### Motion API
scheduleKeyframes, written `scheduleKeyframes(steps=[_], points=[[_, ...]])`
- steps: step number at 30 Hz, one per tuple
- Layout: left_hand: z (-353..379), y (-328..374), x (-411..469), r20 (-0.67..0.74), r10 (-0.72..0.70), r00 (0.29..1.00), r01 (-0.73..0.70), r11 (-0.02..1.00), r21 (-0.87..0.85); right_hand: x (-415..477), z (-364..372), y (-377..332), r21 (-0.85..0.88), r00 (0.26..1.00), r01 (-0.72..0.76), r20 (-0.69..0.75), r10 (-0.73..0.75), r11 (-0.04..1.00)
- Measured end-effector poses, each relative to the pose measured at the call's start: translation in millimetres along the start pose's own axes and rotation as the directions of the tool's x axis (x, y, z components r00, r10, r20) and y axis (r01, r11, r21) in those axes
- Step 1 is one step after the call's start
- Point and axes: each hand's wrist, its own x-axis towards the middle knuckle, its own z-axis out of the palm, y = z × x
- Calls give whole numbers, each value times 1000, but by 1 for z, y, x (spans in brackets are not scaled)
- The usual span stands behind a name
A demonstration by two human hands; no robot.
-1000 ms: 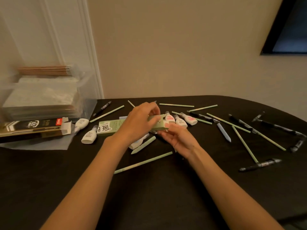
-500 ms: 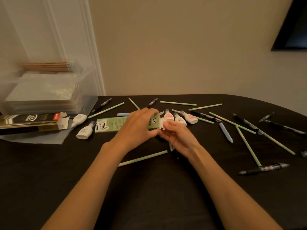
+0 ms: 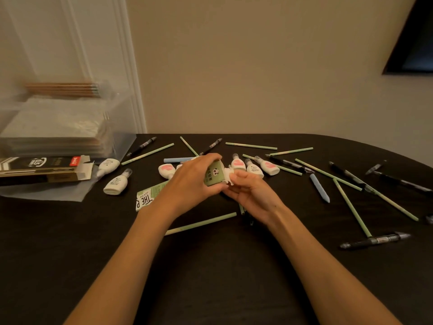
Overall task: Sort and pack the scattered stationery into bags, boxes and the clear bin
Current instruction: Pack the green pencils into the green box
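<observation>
Stationery is lying scattered across the black table (image 3: 58, 242): green sticks (image 3: 201, 223), black pens (image 3: 375, 240), a blue pen (image 3: 319, 187) and white bottles (image 3: 116, 182). At the middle, the left hand (image 3: 194, 181) is curling around the green box (image 3: 214, 175), with its fingers wrapping over the top near the open end, where a small panda is showing. The right hand (image 3: 248, 191) is pinching the white flap (image 3: 228, 176) at that end between thumb and fingers. The box's other end is pointing down and left, print facing up; I cannot tell whether it is touching the table. At the far left a clear bin (image 3: 70, 127) is sitting, with an open black box (image 3: 42, 170) lying in front of it on a plastic bag (image 3: 58, 193).
</observation>
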Motion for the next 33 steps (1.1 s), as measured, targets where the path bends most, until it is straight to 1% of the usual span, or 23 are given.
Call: scheduleKeyframes(steps=[3,4,5,6,7,8,9,10,12,13,14,15,17,20,22,23,27,29,31,33], points=[[3,-2,1,-43,-21,999,20,1000,-8,1,0,-1,41,1000,21,-23,-20,999],[4,-3,1,-67,-18,998,19,1000,9,1,0,-4,29,997,59,-51,-57,998],[4,-5,1,-87,-19,996,23,999,37,2,0,-6,-63,988,113,-98,-119,992],[4,-6,1,-101,-25,995,32,997,70,1,-1,-10,-238,970,160,-144,-198,958],[5,-8,2,-109,-38,993,49,993,107,-1,-3,-12,-442,947,177,-166,-274,879],[5,-10,2,-116,-60,991,76,987,142,-3,-5,-14,-620,930,167,-160,-332,767],[5,-11,2,-127,-87,988,108,980,169,-5,-7,-14,-747,928,142,-128,-350,650],[6,-12,2,-146,-112,983,139,973,186,-8,-10,-13,-833,942,119,-77,-327,541],[7,-13,2,-193,-136,972,177,960,217,-11,-13,-8,-943,979,86,19,-204,322],[8,-13,2,-207,-143,968,191,954,231,-13,-13,-5,-972,989,83,54,-136,222],[9,-13,2,-209,-156,965,205,949,240,-13,-12,-2,-985,993,98,87,-77,143],[10,-13,2,-201,-172,964,219,945,242,-12,-11,1,-988,992,124,122,-35,88],[12,-13,0,-178,-201,963,241,940,242,-10,-8,4,-983,983,181,181,-1,32],[13,-12,-1,-161,-221,962,257,931,261,-9,-4,5,-978,977,210,210,39,-1],[13,-12,-1,-166,-236,957,275,923,271,-10,-6,0,-980,977,199,197,79,-25],[12,-12,-1,-178,-244,953,286,918,275,-12,-8,-4,-984,981,176,174,85,-11],[13,-12,0,-271,-256,928,335,892,303,-22,-25,-27,-985,1000,13,11,-12,169],[14,-11,0,-304,-264,915,356,884,304,-26,-34,-35,-972,996,-49,-65,-62,231],[16,-10,0,-309,-270,912,363,881,304,-27,-41,-39,-954,982,-89,-133,-137,287],[18,-9,0,-286,-280,916,364,879,309,-26,-44,-41,-918,948,-132,-228,-224,374]])
